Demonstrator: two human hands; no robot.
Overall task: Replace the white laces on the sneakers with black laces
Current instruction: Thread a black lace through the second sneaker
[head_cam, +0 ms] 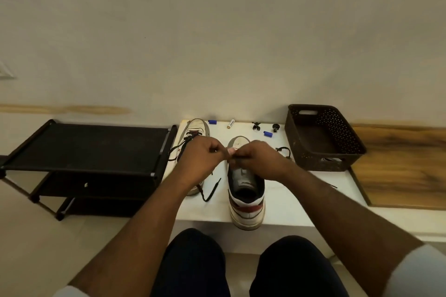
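Left sneaker [196,137]: black lace already threaded, ends trailing.
Right sneaker [246,190]: on the white table [289,200], lacing barely begun.
Hands: black lace [241,157] is pinched by the left hand [200,159] and right hand [258,160] (above the toe eyelets).

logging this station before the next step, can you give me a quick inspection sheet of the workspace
surface: white table against the wall, wooden board at its right end
job's things: left sneaker already has a black lace, its loose end on the table; right sneaker stands in the middle, lacing unfinished
clutter: two blue caps, small white tube, small black bits, another black lace
grip: left hand and right hand both pinch a black lace over the right sneaker
cables: nothing seen
surroundings: dark basket at right, black shoe rack at left, plain wall behind
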